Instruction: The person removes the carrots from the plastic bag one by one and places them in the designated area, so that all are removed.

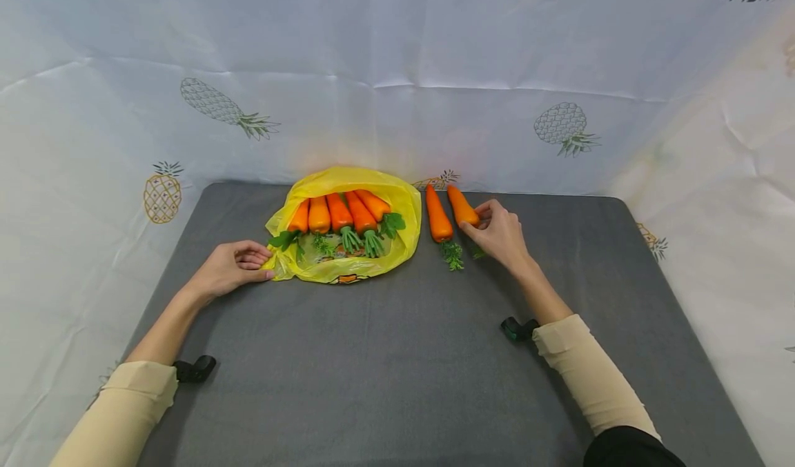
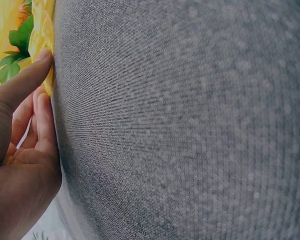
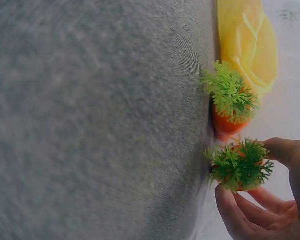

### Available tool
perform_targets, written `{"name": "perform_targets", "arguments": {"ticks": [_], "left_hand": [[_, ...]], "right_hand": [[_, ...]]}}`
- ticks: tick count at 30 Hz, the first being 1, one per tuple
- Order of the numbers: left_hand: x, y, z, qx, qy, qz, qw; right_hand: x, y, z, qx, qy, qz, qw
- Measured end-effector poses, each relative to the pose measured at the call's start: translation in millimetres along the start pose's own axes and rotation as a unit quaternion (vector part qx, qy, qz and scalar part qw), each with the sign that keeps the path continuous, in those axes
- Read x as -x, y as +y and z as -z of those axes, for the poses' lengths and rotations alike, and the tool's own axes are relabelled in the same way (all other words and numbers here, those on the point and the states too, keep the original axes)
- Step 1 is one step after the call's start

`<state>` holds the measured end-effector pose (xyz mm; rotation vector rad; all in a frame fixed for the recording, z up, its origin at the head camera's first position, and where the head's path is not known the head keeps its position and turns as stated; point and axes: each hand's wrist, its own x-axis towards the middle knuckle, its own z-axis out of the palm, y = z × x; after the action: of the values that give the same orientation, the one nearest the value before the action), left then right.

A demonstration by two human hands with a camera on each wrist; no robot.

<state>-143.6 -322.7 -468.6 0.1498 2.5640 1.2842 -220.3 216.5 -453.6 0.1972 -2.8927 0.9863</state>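
A yellow plastic bag lies at the back of the table, its mouth facing the front. Several orange carrots with green tops show inside it. At the bag's left corner, my left hand pinches the plastic between thumb and fingers; the left wrist view shows the yellow edge there. To the right of the bag, my right hand grips a carrot lying on the table. Its leafy top sits between thumb and fingers in the right wrist view. Another carrot lies between it and the bag.
Grey cloth covers the table. Directly behind the bag hangs a white curtain printed with pineapples, which also runs along both sides. A black wrist mount is on the left forearm, and another mount on the right.
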Motion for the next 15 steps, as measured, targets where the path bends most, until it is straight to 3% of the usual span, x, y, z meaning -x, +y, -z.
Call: {"name": "perform_targets", "arguments": {"ticks": [15], "left_hand": [[-0.1,0.1,-0.6,0.0,0.001,-0.002,1.0]], "right_hand": [[5.2,3.4,-6.0,0.009,-0.011,-0.001,0.9999]]}}
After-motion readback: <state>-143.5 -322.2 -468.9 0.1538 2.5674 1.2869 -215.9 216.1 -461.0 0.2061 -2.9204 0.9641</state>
